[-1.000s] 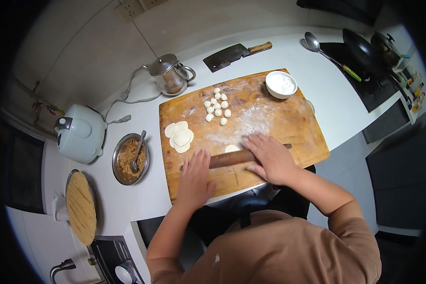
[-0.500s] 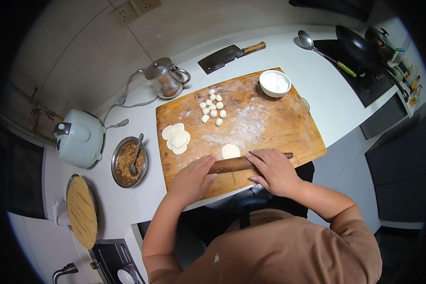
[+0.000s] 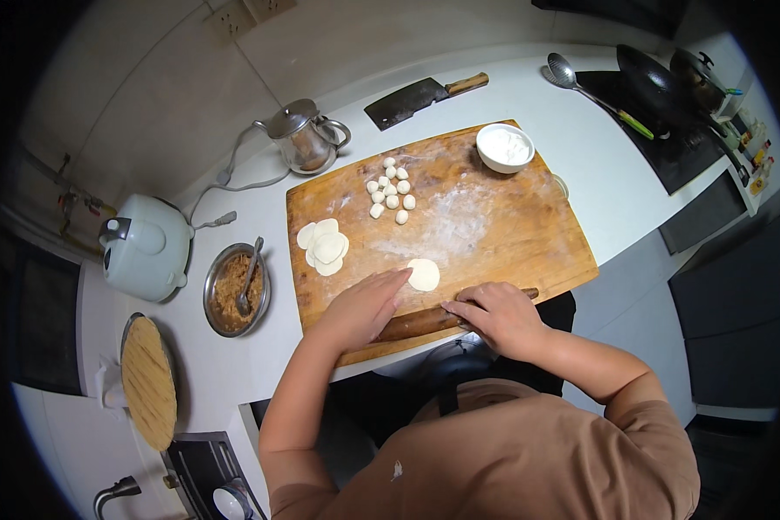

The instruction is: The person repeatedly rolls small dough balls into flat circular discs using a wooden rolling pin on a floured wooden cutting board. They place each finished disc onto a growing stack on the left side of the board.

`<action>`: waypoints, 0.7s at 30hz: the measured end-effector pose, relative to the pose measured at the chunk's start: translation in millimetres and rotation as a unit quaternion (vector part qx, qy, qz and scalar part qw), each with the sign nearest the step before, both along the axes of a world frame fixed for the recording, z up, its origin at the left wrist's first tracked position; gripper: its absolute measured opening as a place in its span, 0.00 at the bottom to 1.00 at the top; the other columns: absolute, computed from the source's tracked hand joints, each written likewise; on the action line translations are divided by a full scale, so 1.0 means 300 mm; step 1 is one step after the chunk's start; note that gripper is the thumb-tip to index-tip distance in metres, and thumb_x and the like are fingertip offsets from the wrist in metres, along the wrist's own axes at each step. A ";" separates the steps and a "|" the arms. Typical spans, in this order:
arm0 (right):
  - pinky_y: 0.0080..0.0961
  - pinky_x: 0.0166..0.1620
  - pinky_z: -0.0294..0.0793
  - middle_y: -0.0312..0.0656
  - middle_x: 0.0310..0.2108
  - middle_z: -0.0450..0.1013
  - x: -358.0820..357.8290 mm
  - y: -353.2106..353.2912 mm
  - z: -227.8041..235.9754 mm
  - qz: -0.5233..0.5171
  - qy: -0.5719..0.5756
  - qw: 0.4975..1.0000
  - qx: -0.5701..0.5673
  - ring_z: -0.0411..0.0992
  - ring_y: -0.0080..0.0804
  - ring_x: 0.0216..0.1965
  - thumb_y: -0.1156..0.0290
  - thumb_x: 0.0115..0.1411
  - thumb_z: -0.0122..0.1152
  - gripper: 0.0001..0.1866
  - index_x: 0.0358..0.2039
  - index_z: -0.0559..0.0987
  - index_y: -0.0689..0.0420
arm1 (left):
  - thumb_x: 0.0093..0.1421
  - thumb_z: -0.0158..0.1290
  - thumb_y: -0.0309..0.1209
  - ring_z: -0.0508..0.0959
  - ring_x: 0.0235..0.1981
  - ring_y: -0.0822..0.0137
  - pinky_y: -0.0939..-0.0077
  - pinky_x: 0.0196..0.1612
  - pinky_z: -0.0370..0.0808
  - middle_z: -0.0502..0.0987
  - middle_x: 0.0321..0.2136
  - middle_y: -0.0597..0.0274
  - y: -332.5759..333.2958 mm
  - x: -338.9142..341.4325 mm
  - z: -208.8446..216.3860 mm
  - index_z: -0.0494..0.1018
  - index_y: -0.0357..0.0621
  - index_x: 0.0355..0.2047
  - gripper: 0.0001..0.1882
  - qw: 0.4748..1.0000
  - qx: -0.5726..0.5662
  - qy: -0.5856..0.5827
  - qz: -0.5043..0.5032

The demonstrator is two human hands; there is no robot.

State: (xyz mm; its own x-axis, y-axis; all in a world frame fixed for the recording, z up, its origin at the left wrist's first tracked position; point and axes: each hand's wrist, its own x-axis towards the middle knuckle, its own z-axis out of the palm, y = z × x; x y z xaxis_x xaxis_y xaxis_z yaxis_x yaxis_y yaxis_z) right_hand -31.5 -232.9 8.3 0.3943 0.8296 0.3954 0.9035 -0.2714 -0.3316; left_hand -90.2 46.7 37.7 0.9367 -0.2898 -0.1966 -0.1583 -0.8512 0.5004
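Note:
A dark wooden rolling pin (image 3: pixel 414 324) lies near the front edge of the floured wooden board (image 3: pixel 503 234). My right hand (image 3: pixel 497 315) is closed over its right part. With fingers stretched out, my left hand (image 3: pixel 366 307) reaches past the pin, its fingertips at the left edge of a flat round dough wrapper (image 3: pixel 424 275). Part of the pin's left end is hidden by that hand. Several finished wrappers (image 3: pixel 327 247) overlap in a pile on the board's left side. Small dough balls (image 3: pixel 392 202) sit grouped further back.
A white bowl of flour (image 3: pixel 504 148) stands at the board's back right corner. Left of the board is a metal bowl of filling (image 3: pixel 236 290) with a spoon. Behind lie a cleaver (image 3: pixel 406 104) and a metal kettle (image 3: pixel 302 139); a slotted spoon (image 3: pixel 563 73) rests by the stove.
My left hand has come off the rolling pin and moved its fingers forward to the wrapper. The pin has rolled back toward me, my right hand still on it.

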 end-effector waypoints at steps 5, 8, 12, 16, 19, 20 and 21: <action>0.36 0.45 0.72 0.38 0.44 0.75 0.015 0.007 0.006 -0.008 0.018 1.000 -0.014 0.73 0.40 0.44 0.70 0.57 0.59 0.24 0.56 0.76 0.49 | 0.70 0.43 0.33 0.61 0.68 0.53 0.61 0.71 0.56 0.64 0.66 0.52 -0.009 -0.068 0.019 0.60 0.43 0.67 0.26 0.999 -0.012 -0.017 0.025; 0.36 0.44 0.72 0.38 0.43 0.75 0.021 0.010 0.002 -0.017 0.014 1.000 -0.009 0.74 0.40 0.43 0.68 0.57 0.61 0.24 0.56 0.76 0.48 | 0.69 0.45 0.35 0.61 0.69 0.55 0.60 0.71 0.55 0.63 0.67 0.54 0.002 -0.063 -0.019 0.60 0.44 0.67 0.27 0.999 0.000 -0.054 0.005; 0.36 0.43 0.73 0.39 0.42 0.75 0.042 0.027 -0.002 -0.036 -0.004 0.999 0.006 0.74 0.41 0.42 0.67 0.57 0.63 0.23 0.55 0.76 0.49 | 0.68 0.48 0.37 0.60 0.69 0.56 0.57 0.72 0.53 0.62 0.68 0.55 -0.020 -0.064 -0.015 0.61 0.46 0.67 0.28 0.994 0.061 -0.080 0.049; 0.37 0.42 0.73 0.39 0.41 0.75 0.093 0.061 0.014 -0.058 -0.012 0.998 0.011 0.74 0.41 0.42 0.65 0.57 0.64 0.23 0.54 0.76 0.50 | 0.66 0.52 0.39 0.58 0.70 0.55 0.50 0.72 0.50 0.59 0.69 0.54 -0.038 -0.077 -0.030 0.61 0.48 0.67 0.31 0.969 0.148 -0.156 0.118; 0.39 0.43 0.74 0.39 0.41 0.75 0.144 0.098 -0.014 -0.069 -0.025 0.997 0.017 0.73 0.42 0.41 0.64 0.57 0.64 0.23 0.54 0.76 0.51 | 0.65 0.51 0.38 0.53 0.72 0.49 0.46 0.72 0.46 0.55 0.70 0.50 -0.020 -0.039 -0.064 0.58 0.45 0.69 0.33 0.968 0.138 -0.162 0.135; 0.39 0.46 0.74 0.40 0.43 0.74 0.149 0.109 0.008 -0.077 -0.009 0.997 -0.009 0.73 0.42 0.44 0.64 0.57 0.64 0.23 0.53 0.76 0.55 | 0.65 0.52 0.39 0.54 0.72 0.50 0.47 0.72 0.47 0.55 0.70 0.51 -0.013 -0.028 -0.077 0.58 0.46 0.69 0.34 0.964 0.145 -0.168 0.145; 0.39 0.48 0.73 0.42 0.45 0.74 0.148 0.125 0.015 -0.078 -0.016 0.997 0.003 0.73 0.43 0.46 0.64 0.57 0.64 0.24 0.54 0.75 0.57 | 0.64 0.53 0.39 0.54 0.72 0.52 0.47 0.72 0.48 0.55 0.71 0.52 -0.006 -0.019 -0.089 0.57 0.47 0.69 0.34 0.961 0.152 -0.173 0.155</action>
State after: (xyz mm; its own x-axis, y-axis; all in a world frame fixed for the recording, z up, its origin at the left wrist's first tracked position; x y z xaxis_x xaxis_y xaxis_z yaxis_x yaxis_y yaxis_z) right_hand 12.9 -195.5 12.7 0.5059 0.7566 0.4142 0.8603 -0.4077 -0.3061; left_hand -96.0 45.0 11.0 0.9932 0.0343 0.1113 0.0132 -0.9827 0.1848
